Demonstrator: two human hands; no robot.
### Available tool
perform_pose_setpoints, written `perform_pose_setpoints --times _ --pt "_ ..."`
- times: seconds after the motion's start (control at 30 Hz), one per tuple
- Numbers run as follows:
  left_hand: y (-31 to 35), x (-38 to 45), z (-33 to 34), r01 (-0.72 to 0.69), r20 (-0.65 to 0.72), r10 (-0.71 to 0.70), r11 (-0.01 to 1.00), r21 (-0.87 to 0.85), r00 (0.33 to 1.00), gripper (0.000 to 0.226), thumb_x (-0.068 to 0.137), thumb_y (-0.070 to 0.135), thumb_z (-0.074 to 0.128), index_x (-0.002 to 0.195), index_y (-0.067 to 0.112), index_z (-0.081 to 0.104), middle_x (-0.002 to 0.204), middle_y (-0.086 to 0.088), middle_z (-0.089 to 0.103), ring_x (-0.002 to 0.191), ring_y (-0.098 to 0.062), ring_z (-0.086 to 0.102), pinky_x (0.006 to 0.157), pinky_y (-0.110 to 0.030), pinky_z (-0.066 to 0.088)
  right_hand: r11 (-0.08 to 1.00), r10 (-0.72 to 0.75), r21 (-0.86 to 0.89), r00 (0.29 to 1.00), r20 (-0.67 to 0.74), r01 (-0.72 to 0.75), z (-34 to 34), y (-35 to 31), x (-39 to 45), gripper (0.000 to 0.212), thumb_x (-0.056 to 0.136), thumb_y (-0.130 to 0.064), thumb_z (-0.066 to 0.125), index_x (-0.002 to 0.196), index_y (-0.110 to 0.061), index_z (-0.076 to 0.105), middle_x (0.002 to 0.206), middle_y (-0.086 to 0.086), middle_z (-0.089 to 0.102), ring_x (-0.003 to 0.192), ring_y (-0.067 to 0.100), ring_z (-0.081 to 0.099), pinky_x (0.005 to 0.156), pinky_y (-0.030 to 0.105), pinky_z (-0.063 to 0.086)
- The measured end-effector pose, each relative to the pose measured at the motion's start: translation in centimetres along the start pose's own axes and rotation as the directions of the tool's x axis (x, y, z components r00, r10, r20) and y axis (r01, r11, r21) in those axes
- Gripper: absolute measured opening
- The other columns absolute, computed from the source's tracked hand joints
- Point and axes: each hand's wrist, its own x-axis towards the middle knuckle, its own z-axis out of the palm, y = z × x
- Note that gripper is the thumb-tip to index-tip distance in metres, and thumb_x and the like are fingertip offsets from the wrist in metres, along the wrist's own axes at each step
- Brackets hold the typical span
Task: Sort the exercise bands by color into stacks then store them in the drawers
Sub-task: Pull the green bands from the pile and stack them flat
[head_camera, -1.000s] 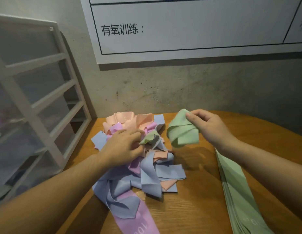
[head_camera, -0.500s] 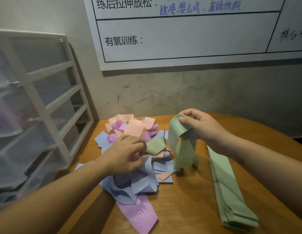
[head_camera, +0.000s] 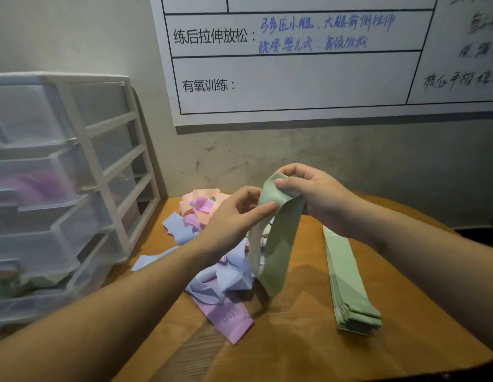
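— So where was the green band (head_camera: 278, 244)?
— Hanging above the table (head_camera: 308, 340), its top pinched by the right hand (head_camera: 319, 194); the left hand (head_camera: 234, 219) pinched its edge, between the mixed pile (head_camera: 212, 274) and the green stack (head_camera: 347, 282).

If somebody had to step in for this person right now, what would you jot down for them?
Right hand pinches the top of a green band that hangs over the table. Left hand holds the same band lower down.
Done: a green stack lies on the right.
Left: the mixed pile of blue, pink and peach bands is unsorted; nothing here is going into the drawers yet.
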Motion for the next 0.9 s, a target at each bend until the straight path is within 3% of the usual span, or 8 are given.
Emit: perform_pose_setpoints --times 0.1,0.27,0.43,0.57,0.63,0.7,0.83,0.9 --pt "1.3 -1.0 0.4 0.037 0.005 -0.037 0.995 -0.096 0.999 0.033 0.080 0.039 0.068 0.100 0.013 0.060 0.082 0.007 0.069 0.080 -0.010 0.065 0.075 -0.028 0.053 1.000 -0.018 0.004 1.000 -0.024 0.018 -0.4 -0.6 -1.1 0.005 0.097 -0.017 0.062 0.102 -0.018 0.063 0.089 0.004 0.066 0.081 0.022 0.061 0.068 0.034 0.049" --pt "2.5 -2.8 0.8 0.085 0.039 -0.080 0.986 -0.144 0.996 0.016 0.094 0.022 0.064 0.100 0.011 0.056 0.079 -0.003 0.068 0.075 -0.017 0.063 0.068 -0.026 0.053 0.995 -0.013 -0.097 0.999 0.032 0.016 -1.3 -1.3 -3.3 0.010 0.091 -0.020 0.072 0.089 -0.022 0.063 0.085 0.003 0.062 0.080 0.020 0.056 0.068 0.033 0.043" --pt "3.6 -4.2 1.0 0.097 0.028 -0.094 0.984 -0.147 0.995 0.021 0.097 0.015 0.061 0.111 -0.001 0.055 0.067 0.011 0.066 0.061 -0.004 0.061 0.057 -0.015 0.050 0.992 0.018 -0.124 0.999 0.051 -0.011 -1.8 -1.8 -5.1 0.016 0.089 -0.025 0.074 0.089 -0.022 0.058 0.085 0.003 0.060 0.080 0.019 0.053 0.065 0.030 0.042" --pt "4.7 -5.3 1.1 0.102 0.033 -0.098 0.983 -0.154 0.995 0.013 0.097 0.015 0.058 0.106 0.006 0.054 0.081 0.007 0.068 0.073 -0.006 0.062 0.060 -0.017 0.050 0.988 0.069 -0.147 0.994 0.090 -0.056 -2.0 -2.5 -6.6 0.024 0.086 -0.031 0.076 0.102 -0.021 0.062 0.091 0.001 0.068 0.081 0.019 0.061 0.067 0.031 0.048" --pt "5.2 -5.9 0.9 0.108 0.010 -0.108 0.985 -0.134 0.994 0.008 0.097 0.016 0.059 0.099 0.010 0.053 0.097 -0.004 0.061 0.083 -0.014 0.057 0.059 -0.017 0.050 0.977 0.087 -0.199 0.993 0.076 -0.071 -2.0 -2.6 -7.3 0.038 0.081 -0.041 0.078 0.114 -0.029 0.061 0.106 0.002 0.069 0.093 0.021 0.065 0.076 0.035 0.053" --pt "5.5 -6.4 0.9 0.117 -0.008 -0.119 0.982 -0.147 0.993 0.015 0.092 0.018 0.066 0.093 0.012 0.052 0.097 -0.010 0.055 0.082 -0.016 0.054 0.057 -0.018 0.048 0.968 0.085 -0.240 0.995 0.052 -0.070 -2.0 -2.6 -7.9 0.052 0.074 -0.054 0.077 0.119 -0.040 0.056 0.119 0.003 0.062 0.108 0.022 0.061 0.080 0.035 0.055" --pt "6.4 -7.3 1.3 0.116 -0.014 -0.123 0.962 -0.249 0.992 0.020 0.076 0.022 0.061 0.089 0.013 0.048 0.096 -0.012 0.049 0.084 -0.025 0.049 0.060 -0.024 0.046 0.963 0.068 -0.270 0.984 0.162 -0.022 -1.6 -2.8 -9.7 0.064 0.071 -0.052 0.081 0.121 -0.039 0.043 0.106 0.004 0.066 0.094 0.013 0.061 0.096 0.042 0.051" --pt "6.6 -7.6 1.5 0.113 -0.024 -0.125 0.953 -0.282 0.992 0.017 0.085 0.015 0.059 0.097 0.013 0.047 0.095 -0.011 0.044 0.081 -0.022 0.048 0.056 -0.021 0.048 0.929 0.049 -0.366 0.968 0.244 0.045 -1.4 -3.0 -10.6 0.066 0.071 -0.047 0.085 0.119 -0.037 0.041 0.107 0.003 0.064 0.093 0.013 0.061 0.090 0.038 0.054"
